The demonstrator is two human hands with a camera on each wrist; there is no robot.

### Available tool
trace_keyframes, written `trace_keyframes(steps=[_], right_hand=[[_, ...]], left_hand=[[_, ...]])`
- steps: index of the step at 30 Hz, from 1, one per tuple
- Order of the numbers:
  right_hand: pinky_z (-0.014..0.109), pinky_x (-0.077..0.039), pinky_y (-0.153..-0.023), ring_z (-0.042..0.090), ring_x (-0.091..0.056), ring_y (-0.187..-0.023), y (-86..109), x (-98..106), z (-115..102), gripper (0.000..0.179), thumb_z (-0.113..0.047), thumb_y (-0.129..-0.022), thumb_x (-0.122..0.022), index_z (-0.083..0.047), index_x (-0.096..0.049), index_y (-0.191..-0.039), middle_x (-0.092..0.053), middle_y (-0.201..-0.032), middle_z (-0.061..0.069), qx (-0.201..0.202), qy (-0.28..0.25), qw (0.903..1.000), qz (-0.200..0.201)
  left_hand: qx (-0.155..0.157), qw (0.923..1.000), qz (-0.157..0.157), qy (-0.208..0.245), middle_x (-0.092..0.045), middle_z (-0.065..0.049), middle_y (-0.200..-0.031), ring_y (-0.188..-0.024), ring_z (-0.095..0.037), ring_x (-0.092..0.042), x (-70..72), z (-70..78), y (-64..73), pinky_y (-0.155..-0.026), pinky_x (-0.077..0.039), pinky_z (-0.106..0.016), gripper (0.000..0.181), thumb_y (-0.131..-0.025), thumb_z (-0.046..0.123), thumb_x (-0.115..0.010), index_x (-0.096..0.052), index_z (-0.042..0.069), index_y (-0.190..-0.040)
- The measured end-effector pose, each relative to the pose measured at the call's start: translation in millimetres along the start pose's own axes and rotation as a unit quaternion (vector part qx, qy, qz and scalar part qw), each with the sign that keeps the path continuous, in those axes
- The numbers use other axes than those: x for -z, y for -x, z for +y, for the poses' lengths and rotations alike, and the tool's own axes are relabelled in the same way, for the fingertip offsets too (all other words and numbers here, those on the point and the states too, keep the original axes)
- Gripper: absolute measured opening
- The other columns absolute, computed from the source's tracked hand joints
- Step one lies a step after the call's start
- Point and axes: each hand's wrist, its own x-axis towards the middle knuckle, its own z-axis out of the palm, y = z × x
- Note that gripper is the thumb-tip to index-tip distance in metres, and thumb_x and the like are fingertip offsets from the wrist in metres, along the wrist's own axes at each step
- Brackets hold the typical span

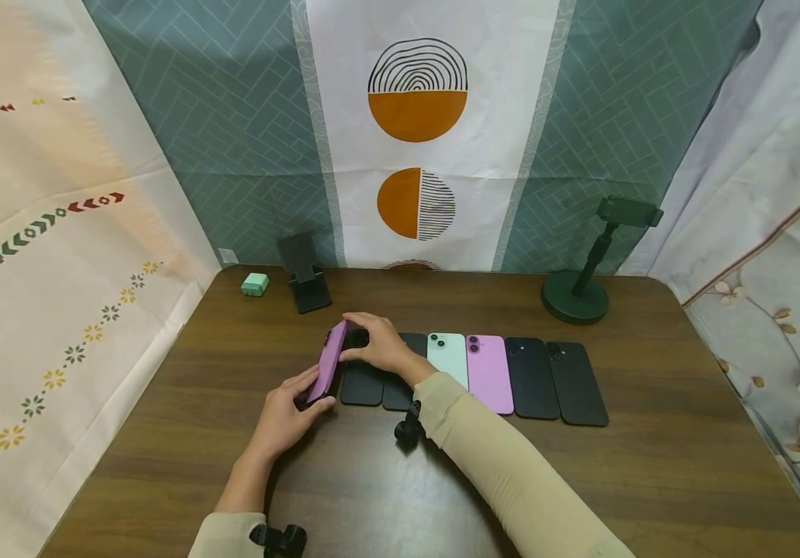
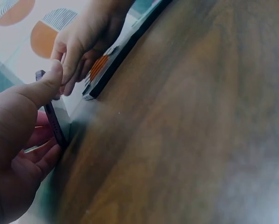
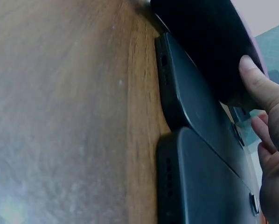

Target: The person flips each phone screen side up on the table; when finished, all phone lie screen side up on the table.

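Observation:
A pink smartphone (image 1: 330, 358) stands tilted on its long edge at the left end of a row of phones. My left hand (image 1: 284, 417) grips its lower end, thumb on one side and fingers on the other. At its top end, my right hand (image 1: 384, 349) pinches the phone. The right wrist view shows its dark screen (image 3: 207, 46) with the right thumb against it. Just right of it lie two black phones, the nearer one (image 1: 361, 386) and its neighbour (image 1: 396, 394), both partly hidden by the right hand and arm.
The row continues with a mint phone (image 1: 447, 358), another pink phone (image 1: 489, 376) and two dark phones on the right, one (image 1: 532, 380) beside the other (image 1: 579, 385). Behind stand a black phone stand (image 1: 308, 287), a mint cube (image 1: 255, 284) and a green stand (image 1: 574, 297).

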Motion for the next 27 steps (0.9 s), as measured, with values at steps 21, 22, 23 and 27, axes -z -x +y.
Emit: trace_keyframes(steps=[21,22,23,27], right_hand=[[0.04,-0.04,-0.114,0.026,-0.049,-0.137,-4.0,-2.0,3.9,0.082,-0.027,-0.085,-0.084,0.002,-0.044,-0.15,-0.053,-0.149,0.013,-0.024,0.003,0.9994,-0.024],[0.04,-0.04,-0.114,0.026,-0.05,-0.137,-4.5,-1.9,3.7,0.081,-0.027,-0.085,-0.084,0.003,-0.045,-0.15,-0.054,-0.148,0.013,-0.022,0.006,0.9994,-0.026],[0.039,-0.041,-0.113,0.025,-0.051,-0.135,-4.9,-1.9,3.7,0.08,-0.027,-0.086,-0.083,0.003,-0.045,-0.149,-0.055,-0.146,0.013,-0.02,0.009,0.9993,-0.029],[0.037,-0.042,-0.111,0.024,-0.053,-0.133,-5.2,-2.5,3.3,0.079,-0.031,-0.088,-0.081,0.002,-0.045,-0.15,-0.057,-0.144,0.013,-0.018,0.023,0.9987,-0.041]], left_hand=[[-0.029,0.9933,0.007,0.111,-0.069,-0.022,-0.121,-0.101,-0.031,-0.071,1.6,11.3,-2.4,-0.079,-0.061,-0.042,0.055,-0.087,0.005,-0.079,-0.062,0.004,-0.139],[-0.032,0.9928,0.008,0.115,-0.069,-0.023,-0.121,-0.102,-0.033,-0.071,1.1,11.8,-2.3,-0.079,-0.061,-0.043,0.055,-0.086,0.004,-0.079,-0.062,0.003,-0.139],[-0.034,0.9924,0.011,0.118,-0.069,-0.024,-0.121,-0.102,-0.034,-0.071,1.1,12.9,-2.1,-0.08,-0.06,-0.045,0.055,-0.086,0.004,-0.078,-0.061,0.001,-0.138],[-0.035,0.9918,0.015,0.122,-0.066,-0.026,-0.124,-0.109,-0.039,-0.069,1.1,14.3,-1.2,-0.084,-0.058,-0.048,0.055,-0.087,0.003,-0.078,-0.06,-0.001,-0.139]])
